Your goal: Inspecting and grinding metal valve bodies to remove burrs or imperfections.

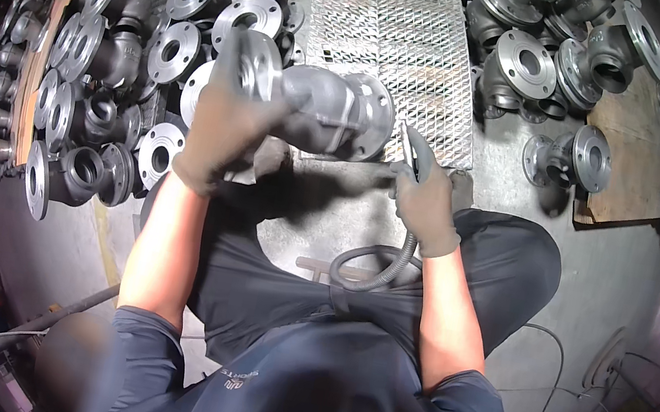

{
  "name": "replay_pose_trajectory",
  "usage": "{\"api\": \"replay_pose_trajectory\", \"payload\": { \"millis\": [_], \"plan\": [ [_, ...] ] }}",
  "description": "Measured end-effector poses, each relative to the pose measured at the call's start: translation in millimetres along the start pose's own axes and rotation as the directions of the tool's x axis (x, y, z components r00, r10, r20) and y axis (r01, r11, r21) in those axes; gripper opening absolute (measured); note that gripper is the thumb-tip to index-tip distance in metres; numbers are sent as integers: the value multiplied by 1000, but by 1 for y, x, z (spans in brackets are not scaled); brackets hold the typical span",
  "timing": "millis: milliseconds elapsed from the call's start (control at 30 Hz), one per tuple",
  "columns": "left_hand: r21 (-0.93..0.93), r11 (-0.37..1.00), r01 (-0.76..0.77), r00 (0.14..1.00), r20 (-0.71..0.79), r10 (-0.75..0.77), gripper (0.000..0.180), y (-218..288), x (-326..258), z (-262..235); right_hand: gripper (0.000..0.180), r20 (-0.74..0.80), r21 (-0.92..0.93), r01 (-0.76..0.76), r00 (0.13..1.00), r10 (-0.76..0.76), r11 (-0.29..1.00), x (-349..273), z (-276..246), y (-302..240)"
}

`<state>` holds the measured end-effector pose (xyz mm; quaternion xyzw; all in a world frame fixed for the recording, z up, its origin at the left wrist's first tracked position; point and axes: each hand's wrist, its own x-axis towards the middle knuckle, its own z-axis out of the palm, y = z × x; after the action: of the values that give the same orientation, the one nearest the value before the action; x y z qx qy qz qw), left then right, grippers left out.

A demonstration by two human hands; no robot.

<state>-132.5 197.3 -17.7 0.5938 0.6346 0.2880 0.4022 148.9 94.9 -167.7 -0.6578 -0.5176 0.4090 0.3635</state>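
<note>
We log a grey cast valve body (325, 108) with round flanges at both ends, held up off the floor in front of the seated person, its long axis running left to right across the view. The left hand (226, 121), gloved, has its fingers wrapped around the left flange and carries the whole piece. The right flange faces the right hand (428, 201), which sits just beside and slightly below that end, so the right hand is the nearer one to the free end. Its gloved fingers are curled tight around a slim pen-shaped tool (410, 151) whose tip points up toward the right flange; we cannot tell whether tip and metal touch. A ribbed grey hose (390, 265) runs from the tool down into a loop over the lap. Beyond lies a metal grating (396, 32); piles of similar flanged castings stand to the left (173, 46) and right (540, 67).
</note>
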Motion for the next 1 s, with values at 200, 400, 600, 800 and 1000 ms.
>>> {"api": "replay_pose_trajectory", "payload": {
  "millis": [200, 400, 600, 800, 1000],
  "plan": [
    [-105, 994, -44, 995, -88, 35, 126, -1, 11, -4, 66, -5, 82, -38, 999, 39, 996, 2, -2, -3],
    [176, 923, -343, 937, -4, 349, 129, -27, 3, -6, 65, 18, 53, -11, 1000, 10, 999, 2, 7, -1],
    [352, 827, -438, 899, 193, 394, 134, -34, -14, 4, 64, 22, 80, -3, 1000, 2, 997, 7, 11, 13],
    [480, 761, -436, 899, 199, 390, 125, -20, -19, 23, 62, 31, 103, -26, 999, 23, 994, 10, 9, 19],
    [148, 968, -203, 970, -108, 220, 121, -5, 6, 6, 62, 17, 122, -74, 997, 73, 990, -1, 0, 0]
  ]
}}
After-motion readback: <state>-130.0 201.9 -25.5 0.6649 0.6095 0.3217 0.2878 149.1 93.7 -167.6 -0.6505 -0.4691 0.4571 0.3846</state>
